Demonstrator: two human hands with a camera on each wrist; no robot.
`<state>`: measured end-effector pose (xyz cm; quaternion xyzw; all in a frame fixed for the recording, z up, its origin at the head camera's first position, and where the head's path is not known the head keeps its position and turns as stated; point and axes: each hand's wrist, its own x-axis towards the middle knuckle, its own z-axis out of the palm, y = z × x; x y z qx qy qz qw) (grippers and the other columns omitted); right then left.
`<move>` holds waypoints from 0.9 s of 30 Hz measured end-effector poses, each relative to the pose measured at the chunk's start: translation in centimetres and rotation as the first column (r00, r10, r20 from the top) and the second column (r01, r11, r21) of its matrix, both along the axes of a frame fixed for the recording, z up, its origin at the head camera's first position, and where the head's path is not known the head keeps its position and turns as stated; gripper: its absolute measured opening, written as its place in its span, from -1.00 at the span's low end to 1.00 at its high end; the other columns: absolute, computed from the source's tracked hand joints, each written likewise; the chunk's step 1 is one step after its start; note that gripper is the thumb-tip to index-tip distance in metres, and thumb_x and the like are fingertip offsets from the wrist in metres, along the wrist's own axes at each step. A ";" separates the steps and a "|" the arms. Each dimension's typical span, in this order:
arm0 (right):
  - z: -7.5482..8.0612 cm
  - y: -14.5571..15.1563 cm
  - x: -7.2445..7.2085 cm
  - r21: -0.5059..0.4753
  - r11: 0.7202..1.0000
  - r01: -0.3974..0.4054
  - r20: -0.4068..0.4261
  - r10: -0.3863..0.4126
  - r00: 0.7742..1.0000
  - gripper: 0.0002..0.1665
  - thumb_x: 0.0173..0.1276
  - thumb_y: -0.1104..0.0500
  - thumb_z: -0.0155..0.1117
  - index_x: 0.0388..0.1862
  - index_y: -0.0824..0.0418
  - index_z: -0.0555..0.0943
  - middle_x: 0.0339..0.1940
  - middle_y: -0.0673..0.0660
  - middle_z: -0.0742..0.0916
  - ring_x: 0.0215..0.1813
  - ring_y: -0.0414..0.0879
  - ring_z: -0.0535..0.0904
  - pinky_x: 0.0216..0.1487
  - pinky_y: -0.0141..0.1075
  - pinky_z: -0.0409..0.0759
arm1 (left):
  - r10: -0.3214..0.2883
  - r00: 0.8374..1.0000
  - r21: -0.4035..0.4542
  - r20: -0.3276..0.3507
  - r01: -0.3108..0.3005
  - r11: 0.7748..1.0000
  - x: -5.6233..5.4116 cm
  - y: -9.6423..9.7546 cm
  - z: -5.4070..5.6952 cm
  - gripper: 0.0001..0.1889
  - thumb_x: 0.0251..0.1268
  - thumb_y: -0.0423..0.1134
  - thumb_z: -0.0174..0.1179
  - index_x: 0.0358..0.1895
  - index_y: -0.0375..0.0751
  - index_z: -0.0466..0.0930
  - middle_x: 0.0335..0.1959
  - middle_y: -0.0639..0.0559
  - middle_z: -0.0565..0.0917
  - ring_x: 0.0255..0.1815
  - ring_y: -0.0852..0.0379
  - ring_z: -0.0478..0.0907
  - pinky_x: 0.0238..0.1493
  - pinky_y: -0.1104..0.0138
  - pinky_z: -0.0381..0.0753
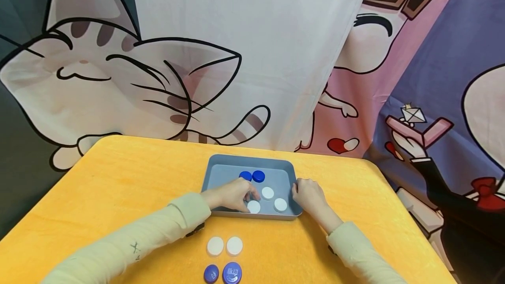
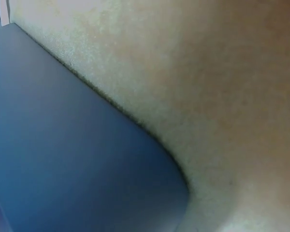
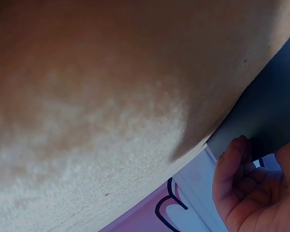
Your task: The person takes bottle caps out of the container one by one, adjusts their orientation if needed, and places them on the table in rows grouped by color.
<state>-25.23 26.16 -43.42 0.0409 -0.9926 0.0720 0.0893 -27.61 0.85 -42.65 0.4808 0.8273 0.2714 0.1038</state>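
A grey-blue tray [image 1: 236, 214] lies on the yellow-covered table. My left hand [image 1: 233, 194] reaches over its near left part, thumb and fingertips around the edge of a white bottle cap [image 1: 254, 207]. Two more white caps, one nearer the middle [image 1: 268, 193] and another at the right [image 1: 280, 205], lie in the tray. Behind the left hand sit two blue caps, one [image 1: 245, 175] partly hidden by it and the other [image 1: 258, 176] in full view. My right hand [image 1: 310, 195] grips the tray's right rim; its curled fingers [image 3: 227, 176] show in the right wrist view.
In front of the tray on the table [image 1: 158, 170] are two white caps, left [image 1: 215, 246] and right [image 1: 234, 246]. Nearer still lie a small blue cap [image 1: 211, 274] and a larger blue cap [image 1: 232, 273] with lettering. A cartoon-print curtain [image 1: 252, 56] hangs behind the table.
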 end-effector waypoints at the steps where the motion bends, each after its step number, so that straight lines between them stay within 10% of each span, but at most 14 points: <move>1: 0.0 0.0 0.0 0.001 1.000 0.001 -0.001 -0.001 1.000 -0.70 0.31 0.19 0.20 -0.59 0.31 0.55 -0.75 0.10 0.51 -0.68 -0.08 0.41 -0.61 -0.27 0.41 | -0.004 1.000 0.006 -0.003 0.004 1.000 0.0 0.0 0.0 -0.65 -0.09 -0.38 0.47 -0.13 -0.31 0.70 -0.19 -0.07 0.74 -0.38 0.23 0.54 -0.29 0.56 0.55; 27: 0.0 -0.1 0.0 0.015 1.000 0.005 0.008 -0.005 1.000 -0.71 0.32 0.18 0.21 -0.57 0.32 0.56 -0.75 0.10 0.51 -0.68 -0.09 0.40 -0.60 -0.30 0.41 | 0.027 0.999 0.018 -0.023 -0.027 0.999 -0.3 -0.1 -0.5 -0.65 -0.10 -0.31 0.50 -0.14 -0.24 0.72 -0.24 0.00 0.74 -0.42 0.25 0.53 -0.35 0.58 0.51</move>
